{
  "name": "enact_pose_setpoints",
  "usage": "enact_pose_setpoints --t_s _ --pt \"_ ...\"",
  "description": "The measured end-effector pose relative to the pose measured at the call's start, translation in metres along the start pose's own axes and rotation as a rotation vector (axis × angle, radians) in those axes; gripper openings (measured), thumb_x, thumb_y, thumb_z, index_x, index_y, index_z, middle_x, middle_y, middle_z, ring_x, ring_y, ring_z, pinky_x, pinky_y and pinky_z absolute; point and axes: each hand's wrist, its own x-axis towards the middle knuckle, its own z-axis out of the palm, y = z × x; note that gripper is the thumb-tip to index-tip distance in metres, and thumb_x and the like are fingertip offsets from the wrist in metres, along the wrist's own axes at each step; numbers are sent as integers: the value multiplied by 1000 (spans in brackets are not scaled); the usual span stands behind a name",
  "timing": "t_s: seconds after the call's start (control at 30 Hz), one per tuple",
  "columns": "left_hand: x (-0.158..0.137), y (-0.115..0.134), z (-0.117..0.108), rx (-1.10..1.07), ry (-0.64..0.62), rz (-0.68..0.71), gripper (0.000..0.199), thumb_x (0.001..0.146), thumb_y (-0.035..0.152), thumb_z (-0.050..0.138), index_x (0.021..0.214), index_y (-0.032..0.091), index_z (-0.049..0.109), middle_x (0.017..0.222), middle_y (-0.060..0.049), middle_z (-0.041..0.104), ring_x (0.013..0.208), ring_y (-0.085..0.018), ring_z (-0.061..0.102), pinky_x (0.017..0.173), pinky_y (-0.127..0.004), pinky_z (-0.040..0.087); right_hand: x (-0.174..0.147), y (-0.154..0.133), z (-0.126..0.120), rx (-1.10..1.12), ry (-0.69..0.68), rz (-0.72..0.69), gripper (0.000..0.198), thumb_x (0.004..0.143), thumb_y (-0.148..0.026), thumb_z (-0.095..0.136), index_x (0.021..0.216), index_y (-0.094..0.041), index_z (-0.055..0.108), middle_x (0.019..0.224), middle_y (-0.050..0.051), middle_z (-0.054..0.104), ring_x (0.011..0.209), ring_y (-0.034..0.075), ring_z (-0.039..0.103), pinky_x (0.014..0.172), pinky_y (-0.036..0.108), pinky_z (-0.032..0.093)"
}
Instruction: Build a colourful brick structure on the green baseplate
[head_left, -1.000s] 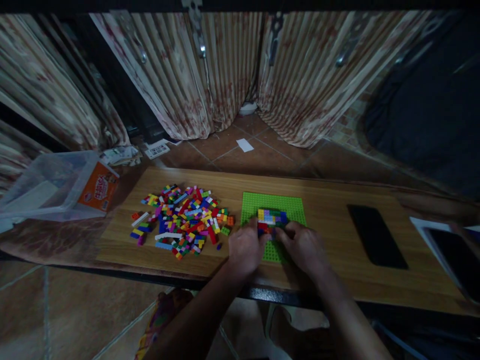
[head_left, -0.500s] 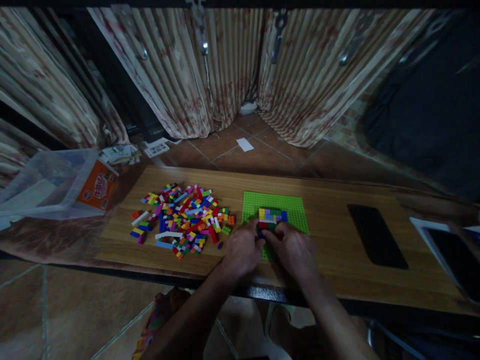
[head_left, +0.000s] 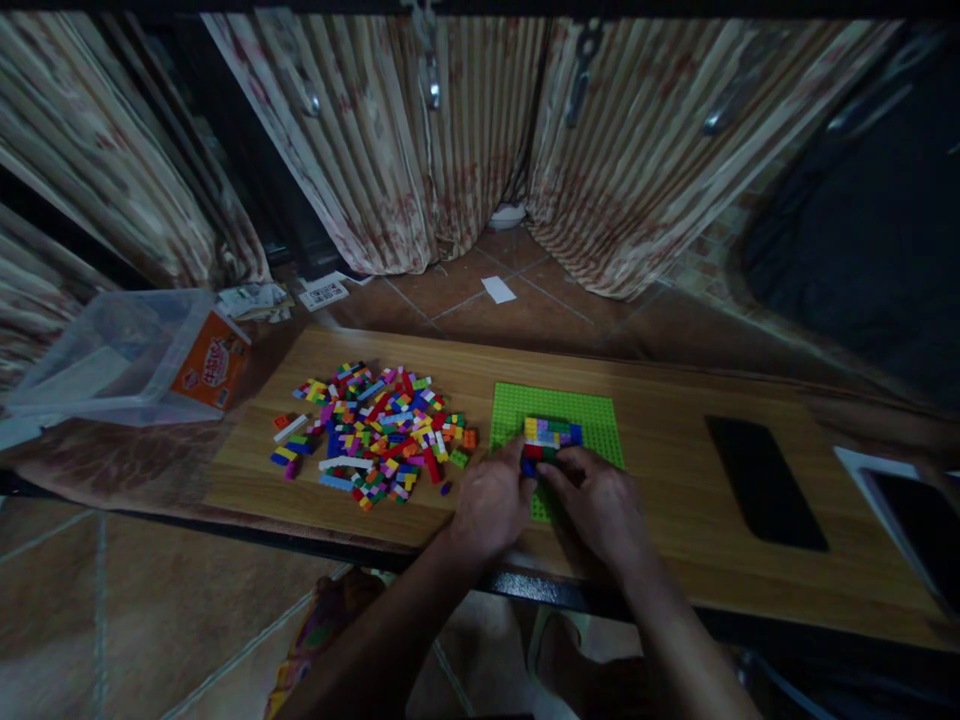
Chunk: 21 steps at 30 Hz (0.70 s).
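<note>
A block of coloured building bricks (head_left: 553, 432) stands on a green studded baseplate (head_left: 600, 412). Yellow, pale and blue bricks show on its top, red and dark green ones along its near side. At its near left corner sits a small blue brick (head_left: 529, 467), partly covered by fingers. My left hand (head_left: 491, 503) is closed, with its fingertips against the left side of the block and the blue brick. From the right, my right hand (head_left: 601, 503) is closed too, its thumb beside the blue brick and its bent index finger at the block's near right side.
Loose coloured bricks (head_left: 390, 430) lie in a wide pile on the wooden table (head_left: 660, 480) to the left. A clear plastic box (head_left: 120, 385) with an orange label rests beyond the table's left end. Right of the baseplate lies a black flat slab (head_left: 765, 482), with a phone-like device (head_left: 911, 520) farther right.
The whole view has shifted slightly, so everything appears a little farther right. Both hands keep their places at the brick block, with only small finger movement.
</note>
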Motion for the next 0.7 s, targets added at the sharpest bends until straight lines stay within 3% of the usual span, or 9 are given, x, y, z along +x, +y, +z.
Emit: enact_pose_setpoints --t_s 0.13,0.27,0.7 --pt "-3 1 4 81 53 91 49 92 24 45 141 26 43 119 -5 66 102 -21 64 88 -32 51 0 0 1 -1 17 -10 28 87 -47 56 90 -21 68 83 4 71 70 19 64 63 30 40" --pt "-4 -1 8 171 15 186 49 93 22 40 142 29 43 114 -6 65 98 -21 65 83 -32 52 0 1 0 -4 6 -16 26 88 -44 55 89 -22 68 82 4 71 69 19 63 63 30 40" --pt "-4 14 5 375 -109 120 57 91 15 38 147 26 35 116 -11 62 100 -23 64 80 -32 54 1 5 2 99 -37 -50 18 88 -31 54 91 -20 67 89 6 71 77 19 64 70 29 43"
